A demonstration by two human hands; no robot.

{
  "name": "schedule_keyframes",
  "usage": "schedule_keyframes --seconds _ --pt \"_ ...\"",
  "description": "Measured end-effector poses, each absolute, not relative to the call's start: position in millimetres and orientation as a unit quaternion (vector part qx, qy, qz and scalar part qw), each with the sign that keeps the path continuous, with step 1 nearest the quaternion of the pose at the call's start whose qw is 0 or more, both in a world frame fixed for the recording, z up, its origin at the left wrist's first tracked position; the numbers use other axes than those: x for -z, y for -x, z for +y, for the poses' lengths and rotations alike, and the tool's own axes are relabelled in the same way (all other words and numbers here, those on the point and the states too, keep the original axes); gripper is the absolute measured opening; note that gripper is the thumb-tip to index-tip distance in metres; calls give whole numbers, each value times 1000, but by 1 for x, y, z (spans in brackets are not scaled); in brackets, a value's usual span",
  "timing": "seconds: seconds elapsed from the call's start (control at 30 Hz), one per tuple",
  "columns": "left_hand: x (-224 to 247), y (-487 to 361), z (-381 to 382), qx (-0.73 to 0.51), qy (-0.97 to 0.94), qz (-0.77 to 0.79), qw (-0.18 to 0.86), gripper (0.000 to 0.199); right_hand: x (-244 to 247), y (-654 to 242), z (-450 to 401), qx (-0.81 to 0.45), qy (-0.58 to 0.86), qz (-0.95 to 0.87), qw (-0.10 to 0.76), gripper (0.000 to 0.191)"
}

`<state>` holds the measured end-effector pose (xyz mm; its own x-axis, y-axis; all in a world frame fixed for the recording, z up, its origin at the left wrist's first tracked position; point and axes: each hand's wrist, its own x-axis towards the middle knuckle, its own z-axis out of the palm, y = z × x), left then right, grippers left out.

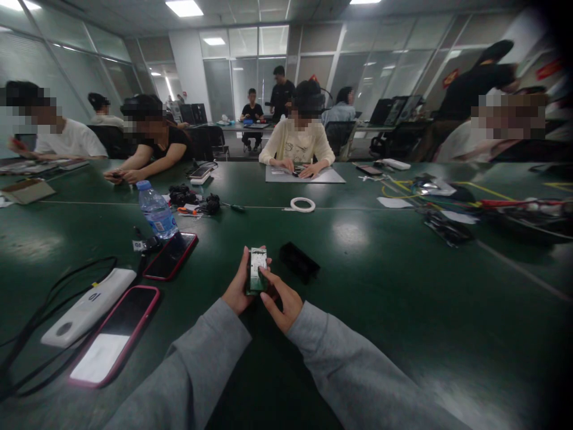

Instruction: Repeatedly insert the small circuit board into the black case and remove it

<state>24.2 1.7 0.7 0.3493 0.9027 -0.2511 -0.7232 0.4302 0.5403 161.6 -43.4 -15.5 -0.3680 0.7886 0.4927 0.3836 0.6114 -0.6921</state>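
Note:
A small green circuit board (pixel 256 285) with a pale, silvery upper face is held up over the table in front of me. My left hand (pixel 239 286) is closed around its left side and underside, thumb along the edge. With its index finger resting on the board's face, my right hand (pixel 283 298) comes in from the right; its thumb is near the lower edge, and its other fingers are partly hidden behind the board. Just beyond my right hand lies a black open plastic case (pixel 299 261), tilted on the tabletop.
On my left are a water bottle (pixel 157 210), a red-edged phone (pixel 171 257), a pink-cased phone (pixel 114 337) and a white power bank (pixel 89 306) with black cables. Ahead lies a white tape ring (pixel 302 205). Tangled cables (pixel 447 209) spread at right. Several people sit around the green table (pixel 380 286).

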Motion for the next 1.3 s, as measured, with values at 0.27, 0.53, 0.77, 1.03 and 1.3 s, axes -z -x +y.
schedule_keyframes --seconds 0.27,0.53,0.77,1.03,1.3 --pt "0 -25 2 -512 -175 259 800 53 14 -162 -44 -229 361 -799 423 48" --pt "1 -27 2 -518 -181 274 790 52 22 -161 -40 -235 403 -776 423 48" --pt "3 -31 2 -523 -196 274 783 44 28 -163 -32 -262 465 -722 440 43" --pt "-9 -31 0 -491 -199 243 813 41 35 -164 -26 -340 472 -656 480 44" --pt "-6 -30 1 -525 -200 264 784 43 36 -165 -24 -345 435 -643 527 53"
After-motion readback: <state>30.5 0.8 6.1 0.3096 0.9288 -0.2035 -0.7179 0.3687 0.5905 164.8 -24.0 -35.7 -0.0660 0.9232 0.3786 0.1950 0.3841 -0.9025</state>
